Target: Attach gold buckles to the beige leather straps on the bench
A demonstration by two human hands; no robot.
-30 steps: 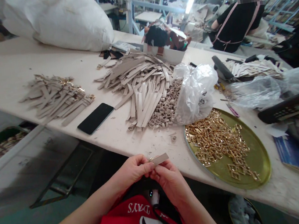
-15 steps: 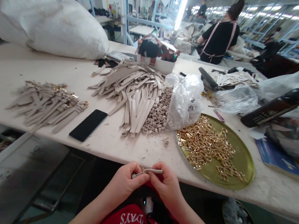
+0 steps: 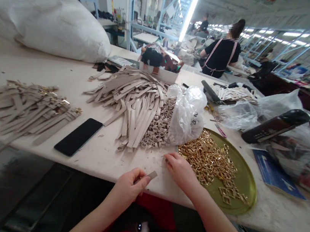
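Note:
My left hand (image 3: 134, 182) is closed around a short grey-beige strap (image 3: 152, 175), whose flat end sticks out to the right past the fingertips. My right hand (image 3: 181, 170) has reached onto the table just left of the tray, its fingers pinched on a small beige strap loop, mostly hidden under the fingertips. Beyond it lies a heap of similar loops (image 3: 153, 129), next to a pile of loose straps (image 3: 134, 115). Gold metal buckles (image 3: 207, 158) cover much of the round brass-coloured tray (image 3: 246, 180), close to my right forearm.
A phone (image 3: 78, 137) lies near the table edge, with buckled straps (image 3: 38, 105) beyond it. A clear plastic bag (image 3: 187, 113) leans against the loops. A black cylindrical object (image 3: 274, 126) and blue booklet (image 3: 277, 173) are at right. A co-worker (image 3: 220, 57) stands farther back.
My right hand has left the strap and moved up and right onto the table, where a loose loop lay. The strap stays in my left hand. The view has shifted slightly.

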